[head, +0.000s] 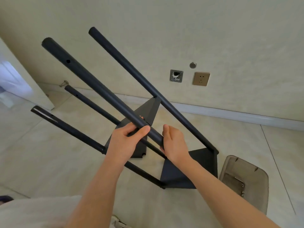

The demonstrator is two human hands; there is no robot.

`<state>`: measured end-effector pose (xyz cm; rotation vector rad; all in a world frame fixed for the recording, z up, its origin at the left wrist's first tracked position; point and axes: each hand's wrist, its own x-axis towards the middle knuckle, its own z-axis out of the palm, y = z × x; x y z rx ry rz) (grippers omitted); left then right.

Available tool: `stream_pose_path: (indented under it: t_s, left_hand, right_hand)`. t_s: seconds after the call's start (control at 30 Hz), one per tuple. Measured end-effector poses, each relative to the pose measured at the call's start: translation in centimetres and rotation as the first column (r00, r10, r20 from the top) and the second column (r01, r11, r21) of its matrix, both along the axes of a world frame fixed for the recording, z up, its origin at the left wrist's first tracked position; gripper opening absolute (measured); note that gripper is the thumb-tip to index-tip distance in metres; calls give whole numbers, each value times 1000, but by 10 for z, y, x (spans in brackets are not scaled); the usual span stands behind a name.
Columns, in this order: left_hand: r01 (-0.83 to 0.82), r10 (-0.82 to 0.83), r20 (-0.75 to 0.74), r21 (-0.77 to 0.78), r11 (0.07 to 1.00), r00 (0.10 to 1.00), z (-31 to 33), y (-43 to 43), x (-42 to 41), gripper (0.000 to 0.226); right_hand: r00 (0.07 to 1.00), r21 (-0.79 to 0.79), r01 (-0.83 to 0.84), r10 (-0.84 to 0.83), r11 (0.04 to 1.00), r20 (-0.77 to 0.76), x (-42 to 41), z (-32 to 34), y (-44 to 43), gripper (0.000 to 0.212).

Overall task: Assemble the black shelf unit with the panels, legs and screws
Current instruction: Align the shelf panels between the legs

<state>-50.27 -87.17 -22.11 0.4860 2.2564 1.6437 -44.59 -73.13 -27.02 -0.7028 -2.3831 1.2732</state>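
A black shelf unit lies tilted on the floor, its legs pointing up and to the left. One black panel [204, 163] sits low at the right, another panel [148, 111] further back. The nearest long black tube leg [92, 83] has a screw hole near its top end. My left hand [126, 143] grips this leg near its lower part. My right hand [174, 143] wraps the same leg's lower end. Three other legs [148, 86] [92, 104] [69, 129] are fixed to the panels.
A clear plastic bag with small screws [245, 183] lies on the tiled floor at the right. The wall behind carries a socket [201, 79] and an open wall box [176, 76]. A door edge [24, 83] stands at the left.
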Motion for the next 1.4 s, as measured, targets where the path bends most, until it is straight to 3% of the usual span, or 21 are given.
stream_pose_path:
  t_s: [0.3, 0.47, 0.7, 0.9, 1.17, 1.33, 1.4]
  left_hand:
    - [-236, 197, 263, 125, 964, 945, -46, -27, 12, 9]
    - [-269, 195, 398, 139, 953, 896, -80, -27, 26, 34]
    - [-238, 148, 483, 130, 963, 863, -101, -27, 41, 11]
    - [-266, 147, 567, 131, 955, 810, -116, -27, 50, 32]
    - [-275, 150, 663, 88, 958, 734, -130, -28, 64, 24]
    - [-262, 128, 667, 105, 959, 734, -128, -24, 66, 38]
    - [-246, 133, 647, 87, 965, 750, -129, -23, 64, 30]
  right_hand:
    - [978, 255, -158, 116, 954, 173, -1, -5, -12, 41]
    - [944, 383, -215, 91, 898, 316, 12, -20, -8, 37]
    - [930, 414, -265, 118, 871, 347, 27, -32, 0, 39]
    - [903, 448, -319, 125, 835, 411, 35, -42, 2, 33]
    - [871, 487, -380, 127, 786, 474, 47, -57, 3, 27]
    - [871, 522, -398, 132, 755, 473, 49, -60, 9, 32]
    - [870, 527, -408, 141, 746, 473, 49, -59, 11, 34]
